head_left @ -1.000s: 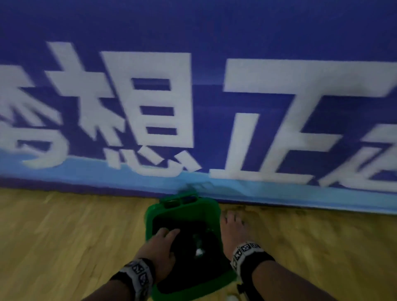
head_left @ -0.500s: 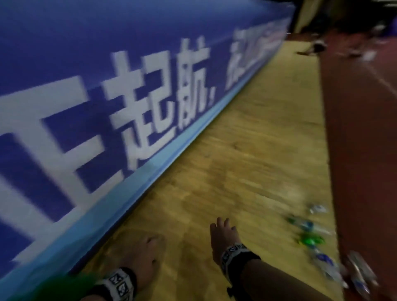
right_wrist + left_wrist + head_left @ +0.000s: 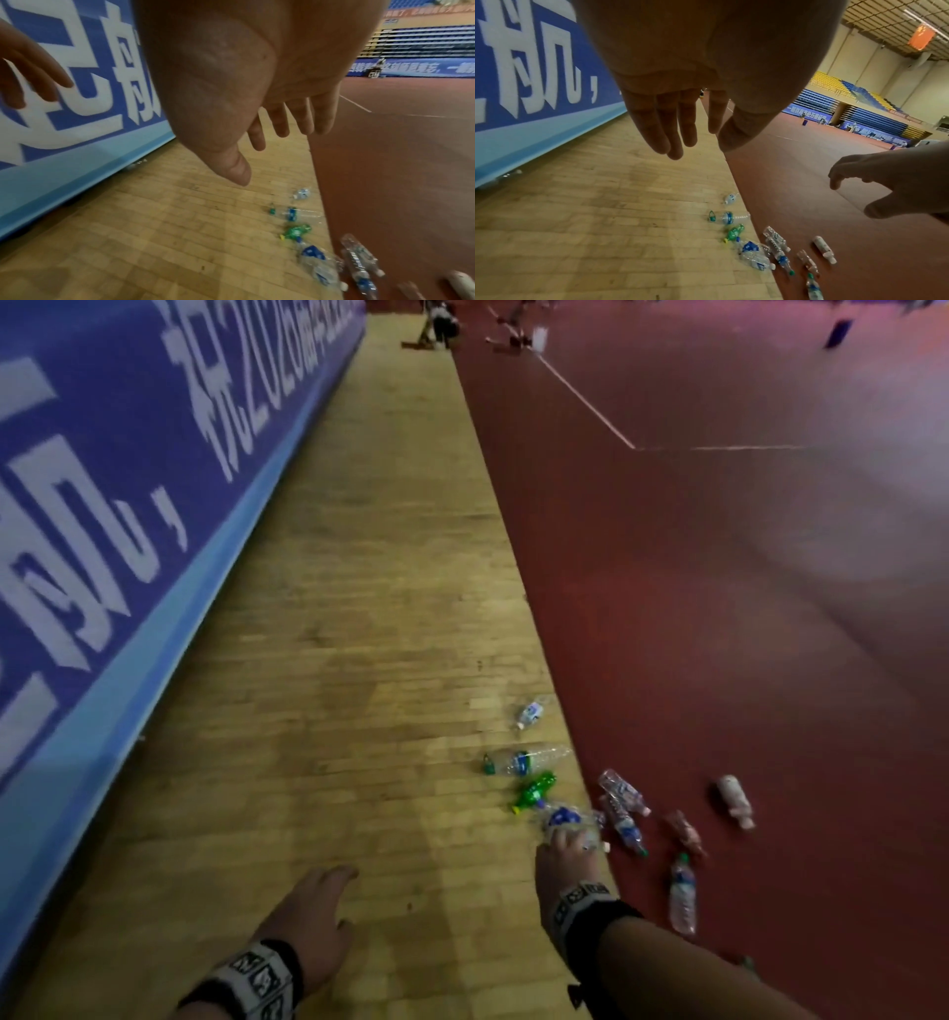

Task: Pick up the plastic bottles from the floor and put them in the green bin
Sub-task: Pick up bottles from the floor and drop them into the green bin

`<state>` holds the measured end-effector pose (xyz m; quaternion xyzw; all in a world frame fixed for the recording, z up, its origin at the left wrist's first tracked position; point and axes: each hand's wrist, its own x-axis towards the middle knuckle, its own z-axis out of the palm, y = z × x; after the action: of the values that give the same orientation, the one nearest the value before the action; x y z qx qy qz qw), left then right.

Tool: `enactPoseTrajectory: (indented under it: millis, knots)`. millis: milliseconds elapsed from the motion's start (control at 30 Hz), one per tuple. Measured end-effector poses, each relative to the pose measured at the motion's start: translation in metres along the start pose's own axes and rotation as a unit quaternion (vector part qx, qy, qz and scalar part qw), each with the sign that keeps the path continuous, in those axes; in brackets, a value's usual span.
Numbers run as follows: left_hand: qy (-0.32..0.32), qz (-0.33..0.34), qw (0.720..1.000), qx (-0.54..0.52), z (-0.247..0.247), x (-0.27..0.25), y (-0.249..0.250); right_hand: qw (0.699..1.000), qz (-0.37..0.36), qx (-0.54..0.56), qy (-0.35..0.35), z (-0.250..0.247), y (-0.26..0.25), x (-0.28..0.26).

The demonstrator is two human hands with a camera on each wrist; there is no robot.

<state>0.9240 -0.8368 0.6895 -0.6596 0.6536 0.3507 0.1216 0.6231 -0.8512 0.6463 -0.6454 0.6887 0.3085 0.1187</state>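
Several empty plastic bottles lie where the wood strip meets the red floor. Among them are a green bottle, a crushed blue-label bottle, a clear bottle with a green cap and a white bottle. My right hand hangs in the air over the crushed bottle, fingers straight and holding nothing. My left hand is further left over bare wood, and its fingers are also straight and empty. No green bin shows in any view.
A long blue banner wall runs along the left. The wood strip stretches ahead, with the red court floor to its right. People and gear are far off at the strip's end.
The view has swung right, away from the green bin, to the bottles on the floor. Both hands have left the bin's rim and now reach forward, empty.
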Motion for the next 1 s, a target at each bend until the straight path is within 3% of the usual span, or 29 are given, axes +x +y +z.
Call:
enactPoseTrajectory:
  millis: [333, 500, 667, 834, 1000]
  knots:
    - [-0.008, 0.086, 0.988, 0.128, -0.112, 0.178, 0.033, 0.998, 0.062, 0.014, 0.017, -0.078, 0.040, 0.129]
    - [-0.021, 0.153, 0.966, 0.206, -0.170, 0.278, 0.079, 0.988, 0.141, 0.064, 0.016, -0.112, 0.065, 0.188]
    - [-0.056, 0.171, 0.941, 0.287, -0.208, 0.371, 0.151, 0.975, 0.185, 0.120, -0.033, -0.117, 0.086, 0.226]
    - [-0.101, 0.199, 0.905, 0.362, -0.187, 0.495, 0.258, 0.947, 0.231, 0.201, -0.100, -0.084, 0.125, 0.305]
    - [-0.129, 0.204, 0.884, 0.400, -0.102, 0.643, 0.331, 0.936, 0.232, 0.231, -0.127, -0.018, 0.158, 0.424]
